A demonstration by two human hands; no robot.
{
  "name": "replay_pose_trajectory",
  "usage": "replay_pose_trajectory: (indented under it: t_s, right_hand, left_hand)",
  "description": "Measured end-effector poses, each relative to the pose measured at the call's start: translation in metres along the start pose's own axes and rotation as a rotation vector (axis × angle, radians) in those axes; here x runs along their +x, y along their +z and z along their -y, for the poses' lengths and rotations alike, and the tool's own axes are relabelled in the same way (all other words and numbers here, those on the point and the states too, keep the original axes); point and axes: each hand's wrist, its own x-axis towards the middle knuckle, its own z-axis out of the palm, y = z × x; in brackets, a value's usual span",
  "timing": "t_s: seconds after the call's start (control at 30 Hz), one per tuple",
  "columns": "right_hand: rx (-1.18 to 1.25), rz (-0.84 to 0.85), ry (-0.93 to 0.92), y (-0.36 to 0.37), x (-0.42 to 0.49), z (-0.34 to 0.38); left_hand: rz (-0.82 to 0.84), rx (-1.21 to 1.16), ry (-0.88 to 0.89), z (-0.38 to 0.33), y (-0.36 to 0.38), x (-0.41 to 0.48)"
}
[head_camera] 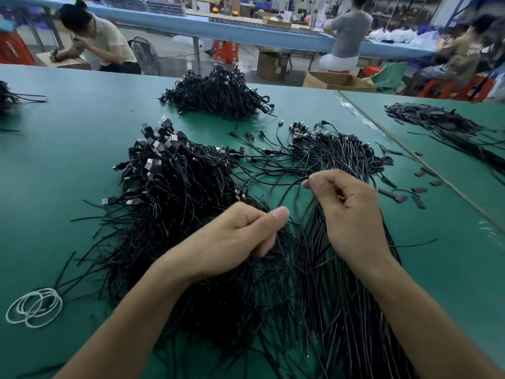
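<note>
Cable (pixel 284 192): thin and black, arched between both hands just above the heap
Right hand (pixel 352 214): thumb and forefinger pinch its upper end
Left hand (pixel 235 236): fingers curled, thumb pressing its lower stretch against the forefinger
Heap (pixel 341 310): loose black leads fanned under both wrists on the green table (pixel 68 187)
Further left: USB plug pile (pixel 169 170), then white rubber bands (pixel 34 307) well apart
</note>
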Motion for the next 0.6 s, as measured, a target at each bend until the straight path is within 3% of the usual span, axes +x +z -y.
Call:
replay_pose_trajectory:
  t_s: [0.1,0.17,0.23,0.3,0.4,0.5,0.6]
  right_hand:
    - [-0.029,0.356,0.066,0.004,-0.002,0.000]
    - [-0.022,0.638,0.107,0.009,-0.012,0.003]
    - [-0.047,0.762,0.096,0.012,-0.020,0.007]
    - [-0.102,0.765,0.026,0.011,-0.022,0.010]
    - [-0.086,0.703,0.022,0.003,-0.020,0.015]
    - [-0.054,0.571,-0.012,-0.005,-0.015,0.020]
    - [0.050,0.411,-0.078,-0.011,-0.009,0.026]
  left_hand:
    - [0.141,-0.391,0.016,-0.009,0.007,-0.004]
    - [0.061,-0.675,0.029,-0.012,0.008,-0.003]
    - [-0.128,-0.785,0.064,-0.009,0.011,0.001]
    - [-0.298,-0.721,0.090,-0.002,0.015,0.008]
    - [-0.488,-0.248,0.116,0.009,0.021,0.012]
    - [-0.425,0.116,0.108,0.012,0.021,0.009]
    - [-0.253,0.023,-0.016,0.004,0.021,0.006]
